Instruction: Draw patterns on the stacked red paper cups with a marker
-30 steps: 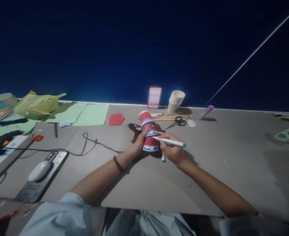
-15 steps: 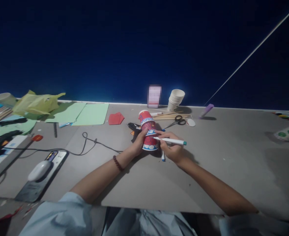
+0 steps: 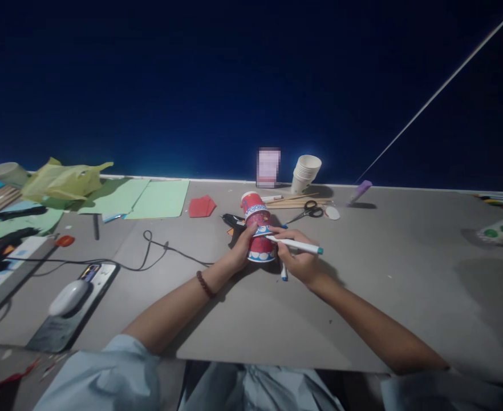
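A stack of red, blue and white decorated paper cups [image 3: 260, 251] stands tilted in front of me, gripped from the left by my left hand [image 3: 240, 251]. My right hand [image 3: 300, 260] pinches a white marker [image 3: 298, 245] with a teal end, its tip at the cups' lower part. Whether the tip touches the cup I cannot tell. Some of my right fingers rest close against the stack. Behind my left hand lies a black glue gun [image 3: 233, 222], partly hidden. A second marker with a blue end [image 3: 284, 275] lies beneath my right hand.
Scissors [image 3: 311, 210], wooden sticks [image 3: 292, 202] and stacked white paper cups [image 3: 306, 171] are beyond my hands. Red paper pieces [image 3: 202, 206], green sheets [image 3: 159, 200] and a yellow bag [image 3: 63, 181] lie left. A black cord [image 3: 183, 253] crosses toward a power strip [image 3: 18, 268]; a phone [image 3: 72, 311] lies nearby.
The marker in my right hand shifts very slightly at the cups. My left hand keeps its hold, and everything else on the table stays put.
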Demonstrator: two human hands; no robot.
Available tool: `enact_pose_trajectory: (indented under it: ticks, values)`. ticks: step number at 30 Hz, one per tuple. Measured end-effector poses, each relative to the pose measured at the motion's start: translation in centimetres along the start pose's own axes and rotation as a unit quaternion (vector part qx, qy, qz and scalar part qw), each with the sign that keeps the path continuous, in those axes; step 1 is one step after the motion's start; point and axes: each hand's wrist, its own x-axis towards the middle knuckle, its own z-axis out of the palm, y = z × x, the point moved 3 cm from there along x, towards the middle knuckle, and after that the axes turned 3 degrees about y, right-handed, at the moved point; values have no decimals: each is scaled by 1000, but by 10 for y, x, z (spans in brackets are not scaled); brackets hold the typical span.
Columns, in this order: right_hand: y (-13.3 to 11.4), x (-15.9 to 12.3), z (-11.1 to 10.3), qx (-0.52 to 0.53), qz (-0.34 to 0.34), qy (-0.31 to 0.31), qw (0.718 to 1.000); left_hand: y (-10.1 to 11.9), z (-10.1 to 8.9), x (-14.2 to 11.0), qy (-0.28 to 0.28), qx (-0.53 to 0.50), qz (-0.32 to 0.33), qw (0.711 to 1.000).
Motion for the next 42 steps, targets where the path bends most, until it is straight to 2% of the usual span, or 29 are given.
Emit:
enact_pose_trajectory:
  ticks: [8, 15, 20, 24, 29, 34, 42]
  values:
    - [4, -1, -1, 27, 26, -2, 999, -3, -3, 2, 6, -9, -3, 1000]
    - [11, -4, 1, 127, 89, 12, 988, -2, 0, 0, -3, -25, -24, 999]
    - [13, -3, 0, 166, 107, 16, 980, 0, 0, -1, -6, -21, -2, 1000]
    - [10, -3, 0, 146, 91, 9, 985, 1, -1, 0, 2, -25, -5, 1000]
    - [2, -1, 1, 100, 50, -32, 993, 1, -5, 1, 19, -36, -22, 999]
    - [-2, 3, -2, 60, 5, -27, 998, 1, -5, 2, -3, -47, -33, 998]
    - [-2, 2, -2, -8, -28, -29, 999, -1, -7, 5, 5, -35, -27, 999]
